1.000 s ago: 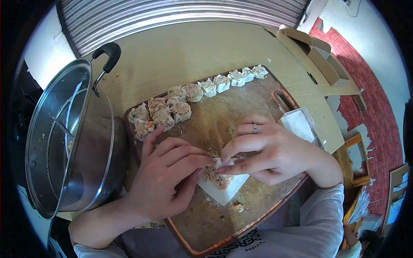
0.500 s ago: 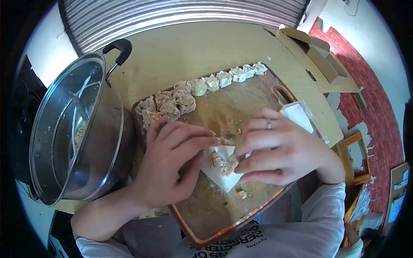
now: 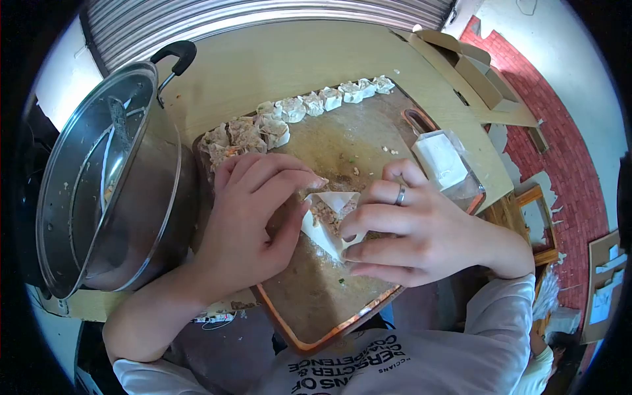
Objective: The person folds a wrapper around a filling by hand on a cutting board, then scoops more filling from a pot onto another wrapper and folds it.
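Note:
A white square dumpling wrapper (image 3: 320, 238) with minced filling (image 3: 325, 214) rests on a wooden board (image 3: 309, 296), its sides partly raised around the filling. My left hand (image 3: 257, 207) is at the wrapper's left side, with thumb and forefinger closed on its edge. From the right, my right hand (image 3: 415, 220), wearing a ring, curls its fingers onto the opposite edge; its thumb is mostly hidden. Open-topped filled dumplings (image 3: 291, 109) line the board's far edge and cluster at its far left corner. To the right lies a stack of white wrappers (image 3: 440, 160) in plastic.
At the left stands a large steel pot (image 3: 148, 217) with a black handle, a utensil (image 3: 118, 124) and bits of filling inside. A cardboard box (image 3: 484, 78) sits at the table's far right. Small crumbs dot the board. At the lower right edge another person is partly visible.
The wrapper's sides have come up closer around the filling, and my fingers have shifted along its edges. The whole view has moved slightly, so the board and pot appear higher and further left.

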Available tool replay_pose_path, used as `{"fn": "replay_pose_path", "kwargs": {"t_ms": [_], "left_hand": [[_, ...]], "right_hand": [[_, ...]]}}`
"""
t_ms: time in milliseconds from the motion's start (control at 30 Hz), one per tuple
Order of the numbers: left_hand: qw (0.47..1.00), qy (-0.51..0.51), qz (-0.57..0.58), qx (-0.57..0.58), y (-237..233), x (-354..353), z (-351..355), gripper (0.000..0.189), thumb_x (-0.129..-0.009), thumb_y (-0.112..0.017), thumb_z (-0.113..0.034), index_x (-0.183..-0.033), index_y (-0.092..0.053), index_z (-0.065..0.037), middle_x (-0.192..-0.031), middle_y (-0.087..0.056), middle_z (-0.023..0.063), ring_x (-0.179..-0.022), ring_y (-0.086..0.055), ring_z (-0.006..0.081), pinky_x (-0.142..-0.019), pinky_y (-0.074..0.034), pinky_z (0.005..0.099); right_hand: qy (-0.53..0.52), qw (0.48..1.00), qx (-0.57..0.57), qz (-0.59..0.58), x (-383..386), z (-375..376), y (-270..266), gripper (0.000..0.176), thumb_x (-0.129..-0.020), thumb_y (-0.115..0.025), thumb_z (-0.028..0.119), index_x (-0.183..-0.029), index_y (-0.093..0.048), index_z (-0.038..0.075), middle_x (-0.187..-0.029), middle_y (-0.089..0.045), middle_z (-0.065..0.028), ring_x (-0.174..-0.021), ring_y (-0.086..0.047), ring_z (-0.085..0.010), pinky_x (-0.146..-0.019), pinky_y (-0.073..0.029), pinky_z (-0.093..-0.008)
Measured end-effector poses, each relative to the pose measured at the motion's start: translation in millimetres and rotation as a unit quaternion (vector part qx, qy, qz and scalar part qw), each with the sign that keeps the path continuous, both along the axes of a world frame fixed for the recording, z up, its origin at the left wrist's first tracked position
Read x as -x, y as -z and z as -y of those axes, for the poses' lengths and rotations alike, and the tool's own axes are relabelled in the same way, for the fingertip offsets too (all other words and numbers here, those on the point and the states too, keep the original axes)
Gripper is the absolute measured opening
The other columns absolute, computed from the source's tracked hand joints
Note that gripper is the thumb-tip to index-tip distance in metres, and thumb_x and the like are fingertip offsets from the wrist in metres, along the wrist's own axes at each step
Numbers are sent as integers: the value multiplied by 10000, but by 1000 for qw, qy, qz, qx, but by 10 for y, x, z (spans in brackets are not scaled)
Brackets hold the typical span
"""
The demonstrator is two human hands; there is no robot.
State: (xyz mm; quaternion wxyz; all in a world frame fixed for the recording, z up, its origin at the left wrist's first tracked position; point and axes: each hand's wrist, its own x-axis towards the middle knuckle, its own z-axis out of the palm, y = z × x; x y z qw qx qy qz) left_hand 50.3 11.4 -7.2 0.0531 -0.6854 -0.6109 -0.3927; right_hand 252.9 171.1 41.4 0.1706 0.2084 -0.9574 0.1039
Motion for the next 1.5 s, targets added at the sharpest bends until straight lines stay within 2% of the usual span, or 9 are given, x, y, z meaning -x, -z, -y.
{"fn": "replay_pose_path", "kwargs": {"t_ms": [233,433,633,800,900,1000,1133,1333,1500], "left_hand": [[1000,0,3,-7,8,6,-25,289,-849,-703,-34,-1133,-705,-91,-1150,-670,82,-1131,-607,283,-1042,-375,432],[1000,-4,3,-5,19,-15,0,287,-847,-696,-27,-1126,-706,-96,-1143,-670,72,-1125,-609,276,-1039,-376,434],[1000,18,4,-19,8,-3,-2,256,-831,-712,-47,-1079,-695,-107,-1131,-661,68,-1094,-608,277,-1014,-374,438],[998,58,11,-19,-57,-28,73,230,-775,-777,-131,-990,-698,-150,-1157,-647,48,-1076,-590,288,-1000,-359,468],[998,67,-2,6,-98,-56,87,215,-752,-820,-166,-936,-709,-167,-1168,-645,37,-1074,-581,282,-994,-359,465],[997,69,-13,14,-90,-108,96,207,-746,-852,-202,-901,-715,-184,-1178,-647,20,-1072,-576,275,-985,-362,463],[996,62,-56,6,13,-126,76,206,-751,-864,-218,-895,-720,-190,-1182,-648,-1,-1075,-574,271,-981,-362,462],[998,51,-33,17,6,-137,76,169,-770,-852,-196,-874,-719,-189,-1148,-655,-28,-1072,-578,257,-980,-359,454],[998,50,-29,20,-12,-151,75,160,-772,-852,-175,-859,-718,-187,-1145,-661,-31,-1063,-580,254,-976,-359,450]], "right_hand": [[7,999,-30,-35,-4,62,115,125,-758,-785,210,-781,-691,131,-1029,-581,7,-956,-564,-190,-916,-369,-442],[9,980,-179,-84,-66,139,130,131,-732,-829,173,-807,-729,135,-1113,-671,13,-954,-615,-180,-850,-398,-444],[58,987,-109,-102,13,112,158,150,-680,-768,172,-800,-712,101,-1127,-639,-33,-1007,-588,-190,-909,-386,-434],[91,993,69,-8,10,45,108,111,-838,-813,106,-918,-751,60,-1242,-622,-101,-989,-638,-233,-882,-457,-405],[97,988,116,-1,25,-14,158,116,-838,-808,77,-935,-754,44,-1253,-589,-133,-1021,-626,-257,-874,-510,-369],[83,979,184,-20,51,-57,266,173,-803,-807,78,-946,-710,87,-1222,-578,-76,-976,-624,-227,-893,-412,-381],[100,981,167,-19,-8,-8,209,188,-807,-825,95,-956,-712,85,-1209,-586,-82,-1002,-631,-236,-893,-419,-382],[109,990,85,29,-310,94,83,203,-851,-827,181,-983,-715,75,-957,-647,-57,-867,-677,-232,-738,-513,-359],[114,990,77,29,-357,193,172,184,-862,-801,160,-978,-701,58,-958,-641,-65,-839,-674,-234,-740,-509,-366]]}}
